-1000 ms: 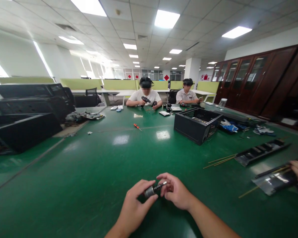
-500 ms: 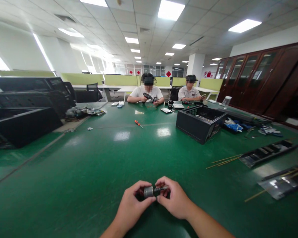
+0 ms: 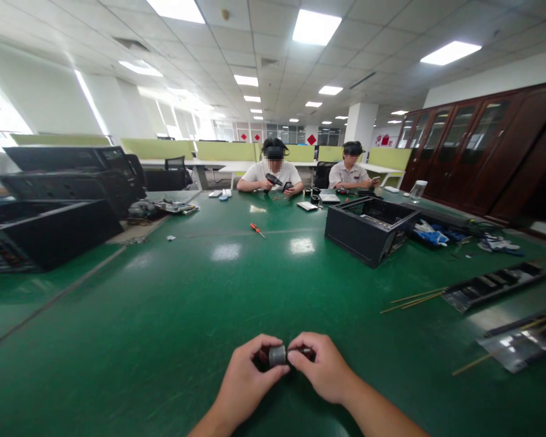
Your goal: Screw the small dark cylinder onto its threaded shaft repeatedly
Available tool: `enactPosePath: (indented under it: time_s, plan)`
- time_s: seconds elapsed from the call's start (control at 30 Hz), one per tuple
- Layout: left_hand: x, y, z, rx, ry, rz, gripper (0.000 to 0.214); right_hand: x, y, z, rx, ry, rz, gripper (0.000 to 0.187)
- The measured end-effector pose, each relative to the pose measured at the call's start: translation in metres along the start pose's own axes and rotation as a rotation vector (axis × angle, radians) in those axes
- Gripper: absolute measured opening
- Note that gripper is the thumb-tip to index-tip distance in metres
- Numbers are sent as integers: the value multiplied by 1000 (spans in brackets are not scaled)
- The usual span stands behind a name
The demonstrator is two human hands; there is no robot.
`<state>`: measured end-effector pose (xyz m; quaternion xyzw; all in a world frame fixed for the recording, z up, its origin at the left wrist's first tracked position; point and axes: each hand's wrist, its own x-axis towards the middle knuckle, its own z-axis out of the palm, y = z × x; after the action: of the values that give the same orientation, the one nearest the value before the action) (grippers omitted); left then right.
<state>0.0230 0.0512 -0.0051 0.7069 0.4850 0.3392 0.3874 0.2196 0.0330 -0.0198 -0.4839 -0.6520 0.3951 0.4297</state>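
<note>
Over the green tabletop (image 3: 141,340), the left hand (image 3: 246,373) clasps a grey metal cylinder (image 3: 277,355) between thumb and fingers; an even hold should keep it steady. The cylinder lies roughly level between both hands. The right hand (image 3: 323,367) pinches its mostly hidden right end; pinching in line should limit side strain.

Both bare forearms rise from the bottom edge and converge, the right forearm (image 3: 377,403) showing more length. The left hand (image 3: 243,370) curves into a C, thumb below its fingers; the right hand (image 3: 325,367) pinches more tightly, its fingertips close to the left's.
</note>
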Motion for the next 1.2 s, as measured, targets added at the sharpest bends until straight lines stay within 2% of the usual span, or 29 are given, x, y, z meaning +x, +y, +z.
enactPosePath:
  time_s: [1.2]
  plan:
    - [0, 2, 2, -26, 52, -39, 29, 2, 4, -3, -19, -8, -36, 9]
